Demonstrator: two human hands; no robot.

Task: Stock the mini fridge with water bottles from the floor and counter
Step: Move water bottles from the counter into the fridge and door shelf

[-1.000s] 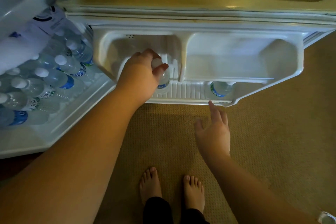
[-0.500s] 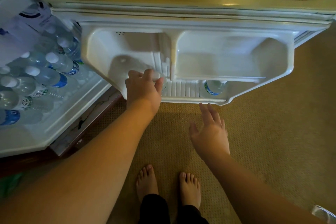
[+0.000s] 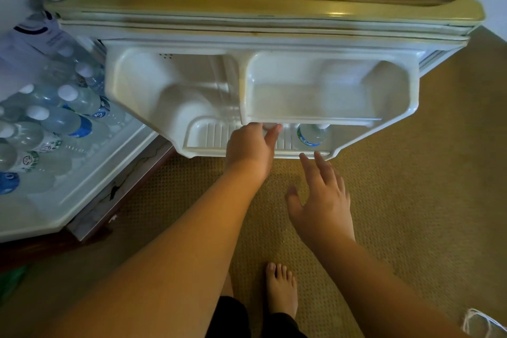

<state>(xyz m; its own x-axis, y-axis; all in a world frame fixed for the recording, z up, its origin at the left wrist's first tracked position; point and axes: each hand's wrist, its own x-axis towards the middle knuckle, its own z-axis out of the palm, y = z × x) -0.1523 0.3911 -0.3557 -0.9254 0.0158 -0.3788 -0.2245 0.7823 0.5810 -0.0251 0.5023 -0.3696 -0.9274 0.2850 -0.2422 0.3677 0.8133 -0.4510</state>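
Seat bottle (image 3: 270, 127) upright on ribbed door shelf (image 3: 208, 136). Keep left hand (image 3: 251, 145) fingers (image 3: 275, 132) pinching the cap from above. Lower straight; avoid upper bin lip just above fingers. Keep apart from second bottle (image 3: 311, 134), right of fingers. Hold right hand (image 3: 321, 200), fingers spread, below shelf edge as guard.
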